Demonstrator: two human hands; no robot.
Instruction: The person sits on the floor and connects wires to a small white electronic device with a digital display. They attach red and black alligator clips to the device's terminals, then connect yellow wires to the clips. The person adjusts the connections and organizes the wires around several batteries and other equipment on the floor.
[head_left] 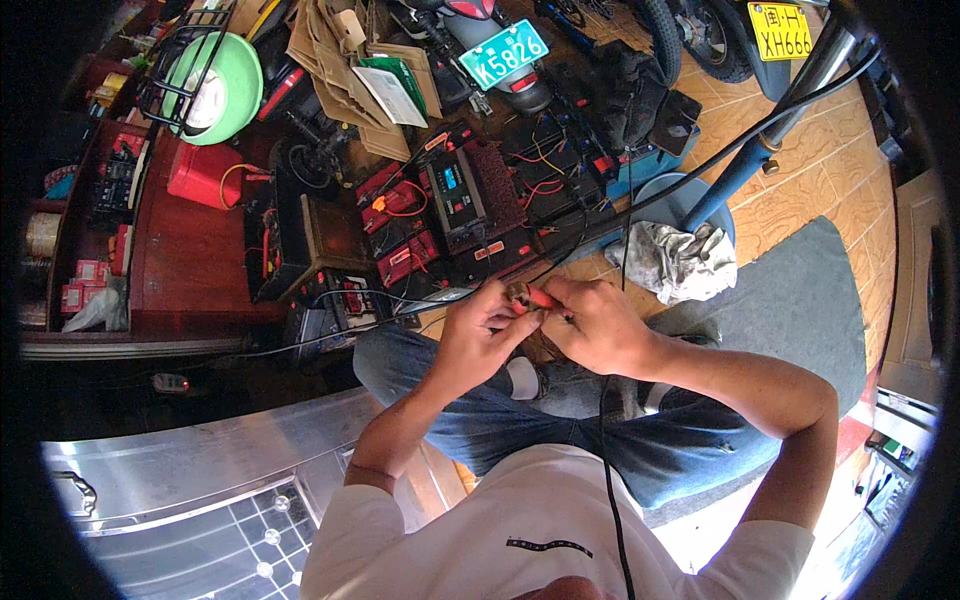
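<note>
My left hand (478,335) and my right hand (602,322) meet in front of me, above my lap. Pinched between the fingers of both is a small red piece (541,298) with a dull brownish end near the left thumb. Fingers cover much of it, so its exact kind cannot be told. Just beyond my hands stand several dark red batteries (405,262) with clips and wires. A black charger (458,195) with a lit blue screen rests on top of them.
Black cables (700,180) cross the space past my hands. A stained white cloth (680,262) hangs over a grey-blue bucket (722,200) at right. Flattened cardboard (335,75), a green basin (240,90) and a scooter (480,50) stand farther off. A red-brown cabinet (190,265) is left.
</note>
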